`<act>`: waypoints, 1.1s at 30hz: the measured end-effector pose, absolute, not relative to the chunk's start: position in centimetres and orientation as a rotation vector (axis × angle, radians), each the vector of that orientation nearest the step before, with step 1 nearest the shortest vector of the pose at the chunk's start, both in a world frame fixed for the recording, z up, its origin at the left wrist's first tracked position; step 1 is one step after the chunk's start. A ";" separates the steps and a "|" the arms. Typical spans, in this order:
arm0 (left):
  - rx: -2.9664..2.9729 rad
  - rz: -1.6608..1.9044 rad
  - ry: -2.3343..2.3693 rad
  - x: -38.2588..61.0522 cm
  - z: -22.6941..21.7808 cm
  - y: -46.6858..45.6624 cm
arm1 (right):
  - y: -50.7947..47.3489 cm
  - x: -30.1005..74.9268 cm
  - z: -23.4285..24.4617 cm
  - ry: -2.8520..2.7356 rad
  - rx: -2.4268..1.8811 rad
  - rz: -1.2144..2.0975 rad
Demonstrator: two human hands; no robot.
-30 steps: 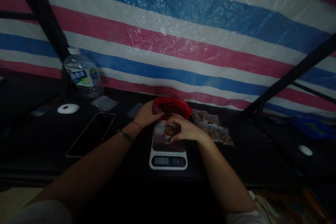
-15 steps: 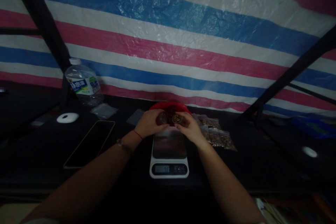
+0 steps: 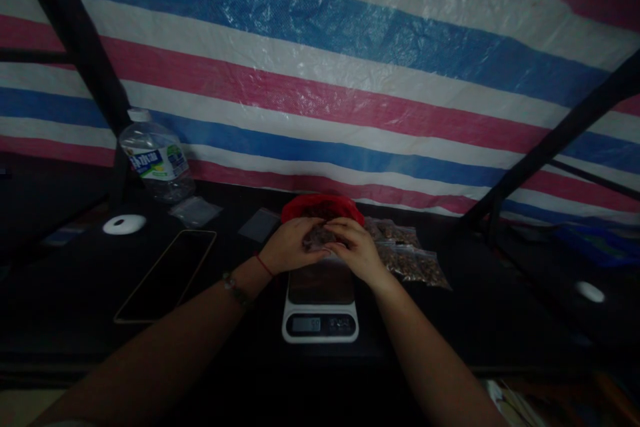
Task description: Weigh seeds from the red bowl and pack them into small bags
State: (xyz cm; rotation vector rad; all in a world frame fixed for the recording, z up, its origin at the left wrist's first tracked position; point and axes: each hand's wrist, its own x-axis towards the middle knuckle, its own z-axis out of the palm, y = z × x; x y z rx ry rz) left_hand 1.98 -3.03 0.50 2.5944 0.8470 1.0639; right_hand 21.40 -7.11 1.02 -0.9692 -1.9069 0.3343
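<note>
Got a small clear plastic bag [image 3: 317,239] held in the left hand [image 3: 290,247], just below centre frame, beside the round red container [image 3: 291,209]. Right hand [image 3: 359,250] curled close, can't tell around what. Probably light, floppy, kinda slippery; best pinched at the rim.

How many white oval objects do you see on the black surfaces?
2: one white oval object at left, beside the phone; a second at far right, past the filled bags. Others may be hidden.
</note>
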 end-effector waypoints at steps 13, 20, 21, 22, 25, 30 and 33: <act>2.514 1.172 0.806 1.4 0.2 -2.3 | -7.1 21.7 1.1 -1.941 -1.066 0.333; 2.175 1.559 1.180 0.9 -1.3 -0.4 | -7.3 21.7 1.4 -1.988 -1.083 0.396; 2.154 1.611 1.218 0.8 -1.5 -0.2 | -7.5 21.6 1.5 -2.035 -1.082 0.433; 2.168 1.641 1.223 0.7 -1.6 -0.1 | -7.6 21.4 1.6 -2.092 -1.084 0.471; 2.268 1.644 1.160 0.5 -1.7 0.0 | -8.0 21.1 1.7 -2.253 -1.092 0.550; 2.246 1.594 1.222 0.4 -1.7 0.2 | -7.7 21.8 1.5 -2.207 -1.074 0.545; 2.124 1.615 1.303 0.2 -2.1 0.7 | -6.6 22.6 1.2 -1.984 -1.111 0.497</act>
